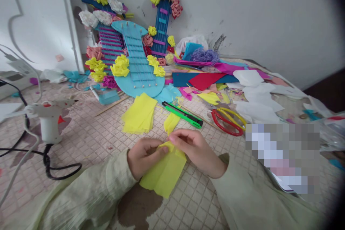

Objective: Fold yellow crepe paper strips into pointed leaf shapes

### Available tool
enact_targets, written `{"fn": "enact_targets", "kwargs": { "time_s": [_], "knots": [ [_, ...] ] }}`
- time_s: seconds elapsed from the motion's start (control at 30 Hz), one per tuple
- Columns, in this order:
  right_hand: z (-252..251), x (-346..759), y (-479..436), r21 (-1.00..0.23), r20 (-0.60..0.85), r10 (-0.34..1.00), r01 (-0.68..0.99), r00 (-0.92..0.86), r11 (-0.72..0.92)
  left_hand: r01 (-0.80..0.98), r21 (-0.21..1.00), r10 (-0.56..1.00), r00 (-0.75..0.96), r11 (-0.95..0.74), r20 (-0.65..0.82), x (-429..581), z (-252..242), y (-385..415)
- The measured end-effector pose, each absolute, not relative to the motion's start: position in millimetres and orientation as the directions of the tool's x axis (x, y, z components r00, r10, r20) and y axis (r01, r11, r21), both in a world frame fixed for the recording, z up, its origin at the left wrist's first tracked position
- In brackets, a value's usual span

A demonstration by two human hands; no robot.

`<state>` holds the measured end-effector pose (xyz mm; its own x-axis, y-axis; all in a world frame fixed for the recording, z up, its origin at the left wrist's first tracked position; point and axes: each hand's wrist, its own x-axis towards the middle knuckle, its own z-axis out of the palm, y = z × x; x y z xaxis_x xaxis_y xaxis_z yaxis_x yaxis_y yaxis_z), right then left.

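My left hand (147, 156) and my right hand (198, 151) both pinch the top edge of a yellow paper sheet (165, 174), which hangs down toward me with a crease along it. The fingertips of the two hands are close together at its folded upper corner. Just beyond them lies a small folded yellow strip (171, 123). A stack of yellow sheets (140, 113) rests behind my left hand. The green and black cutter knife (183, 114) lies behind my right hand.
At the left stands a white glue gun (50, 122) with its cables. Red and yellow scissors (228, 119) lie at the right. Paper guitars with flowers, one of them light blue (136, 57), lean at the back wall. White paper pieces (256, 97) and coloured scraps cover the back right.
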<state>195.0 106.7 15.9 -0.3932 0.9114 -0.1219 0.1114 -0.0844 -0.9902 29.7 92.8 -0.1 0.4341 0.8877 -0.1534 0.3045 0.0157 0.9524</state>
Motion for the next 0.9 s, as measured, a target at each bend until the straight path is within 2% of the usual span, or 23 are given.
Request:
{"fn": "enact_targets", "kwargs": {
  "time_s": [0.2,0.33,0.63,0.9],
  "knots": [
    [14.0,196.0,107.4,-0.980,-0.124,0.905,0.191,-0.408,-0.049,0.270,0.960,0.890,0.415,0.078,-0.190,30.8,3.7,91.1],
    [12.5,195.5,107.5,-0.982,-0.095,0.907,0.187,-0.410,-0.019,0.261,0.961,0.910,0.372,0.088,-0.184,32.1,8.3,90.2],
    [10.9,195.4,108.3,-0.975,-0.114,0.900,0.223,-0.421,-0.019,0.200,0.980,0.960,0.275,0.005,-0.061,29.0,4.8,94.2],
    [11.3,195.7,108.2,-0.970,-0.126,0.899,0.240,-0.420,-0.023,0.277,0.960,0.965,0.260,-0.030,-0.045,29.5,2.4,93.9]
  ]
}}
